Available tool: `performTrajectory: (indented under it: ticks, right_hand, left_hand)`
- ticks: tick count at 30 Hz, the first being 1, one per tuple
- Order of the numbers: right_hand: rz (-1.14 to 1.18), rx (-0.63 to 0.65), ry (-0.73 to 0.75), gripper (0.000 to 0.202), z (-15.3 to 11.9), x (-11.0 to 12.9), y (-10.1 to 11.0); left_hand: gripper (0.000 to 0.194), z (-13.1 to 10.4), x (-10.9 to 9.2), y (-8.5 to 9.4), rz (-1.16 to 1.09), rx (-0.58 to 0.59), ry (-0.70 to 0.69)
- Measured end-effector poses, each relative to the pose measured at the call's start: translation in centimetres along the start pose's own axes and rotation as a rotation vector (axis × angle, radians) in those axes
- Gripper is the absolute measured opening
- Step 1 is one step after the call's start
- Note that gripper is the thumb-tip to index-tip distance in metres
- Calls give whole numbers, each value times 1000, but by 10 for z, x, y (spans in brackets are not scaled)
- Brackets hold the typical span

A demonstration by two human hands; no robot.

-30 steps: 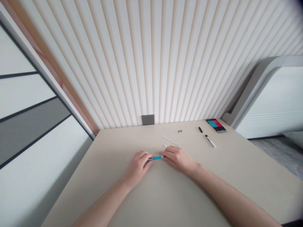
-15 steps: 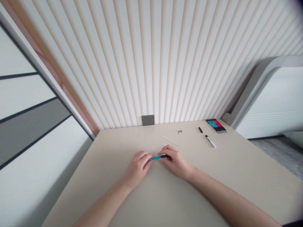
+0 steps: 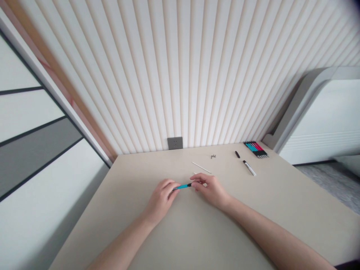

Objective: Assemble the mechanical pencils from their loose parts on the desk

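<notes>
A blue pen (image 3: 183,186) with a black grip end is held level between my two hands, above the table's middle. My left hand (image 3: 162,195) pinches its blue end. Around the black end, the thumb and fingers of my right hand (image 3: 209,189) are closed, hiding the tip. A thin white pen refill (image 3: 201,167) lies on the table just beyond my right hand. Another small white end pokes out beside my right fingers, mostly hidden.
Several small metal pieces (image 3: 213,156) lie farther back on the table (image 3: 135,168). To the right are a black cap (image 3: 237,154), a white marker (image 3: 249,168) and a row of blue and red pens (image 3: 256,149). A dark socket (image 3: 175,143) is on the ribbed wall.
My right thumb and fingers have shifted on the black end, covering more of it. The pen has moved slightly left along with my hands. The things on the table lie as before.
</notes>
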State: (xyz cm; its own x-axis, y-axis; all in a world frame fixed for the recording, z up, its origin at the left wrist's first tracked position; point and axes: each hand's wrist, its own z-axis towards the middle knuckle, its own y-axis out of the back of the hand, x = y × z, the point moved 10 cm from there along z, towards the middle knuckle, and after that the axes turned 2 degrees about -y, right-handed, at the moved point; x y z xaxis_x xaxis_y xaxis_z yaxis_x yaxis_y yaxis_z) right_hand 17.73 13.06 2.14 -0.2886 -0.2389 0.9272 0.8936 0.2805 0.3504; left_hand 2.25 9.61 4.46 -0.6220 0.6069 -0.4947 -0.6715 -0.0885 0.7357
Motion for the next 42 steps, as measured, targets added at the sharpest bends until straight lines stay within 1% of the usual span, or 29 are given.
performTrajectory:
  ticks: [3, 5, 9, 11, 12, 14, 15, 16, 17, 19, 21, 22, 24, 25, 28, 29, 30, 32, 34, 35, 37, 40, 42]
  right_hand:
    - [20, 49, -35, 30, -2, -3, -6]
    - [23, 83, -28, 34, -3, -2, -8]
    - [-23, 108, 13, 32, -2, 3, -8]
    - [-46, 104, -19, 27, -2, -2, -7]
    - [-59, 104, -46, 31, -2, -5, -6]
    - [-99, 99, -92, 47, -2, -12, -5]
    - [-129, 92, -97, 53, -1, -13, -3]
    - [-156, 79, -84, 55, -1, -13, -1]
    - [-176, 61, -53, 51, 0, -9, 2]
    - [-201, 31, 40, 35, 2, 1, 7]
    - [-204, 16, 118, 34, 2, 11, 9]
    - [-207, 10, 133, 32, 2, 14, 10]
    - [-237, 9, 113, 19, 2, 14, 10]
    - [-259, 14, 87, 22, 2, 11, 9]
    - [-319, 44, 14, 51, 0, 4, 7]
    - [-327, 38, 16, 54, -1, 5, 8]
    - [-325, 25, 37, 50, -1, 7, 9]
    - [-303, 0, 123, 32, -1, 16, 12]
    - [-290, 7, 210, 32, -2, 24, 11]
    - [-300, 18, 233, 30, -2, 26, 10]
    - [-352, 41, 240, 21, -3, 26, 7]
    - [-418, 84, 203, 40, -3, 23, 2]
    - [-408, 103, 192, 47, -4, 22, 1]
  left_hand:
    - [13, -1, -1, -1, 14, 5, -9]
    - [13, 0, 1, 1, 33, -12, -2]
    - [12, 1, 4, 9, 58, -73, 26]
    - [12, 2, 3, 10, 58, -74, 15]
    - [11, 3, 1, 10, 59, -67, 3]
    - [11, 3, -2, 8, 66, -50, -19]
    - [11, 2, -3, 7, 71, -44, -23]
    - [11, 2, -2, 7, 75, -44, -20]
    - [11, 2, -2, 8, 76, -51, -13]
    - [11, 1, 1, 9, 69, -70, 3]
    - [11, 1, 1, 11, 60, -84, 8]
    - [11, 1, 1, 11, 56, -86, 6]
    - [11, 2, -1, 11, 53, -85, -4]
    - [10, 2, -2, 11, 53, -84, -13]
    - [10, 2, -6, 10, 68, -69, -33]
    - [10, 2, -6, 9, 74, -63, -32]
    - [10, 2, -6, 8, 80, -60, -27]
    - [10, 1, -3, 9, 82, -67, -12]
    - [11, 1, -2, 10, 76, -77, -4]
    - [11, 1, -2, 10, 73, -79, -6]
    - [12, 1, -4, 10, 75, -74, -14]
    - [12, 1, -7, 9, 84, -58, -32]
    - [12, 1, -9, 10, 77, -68, -38]
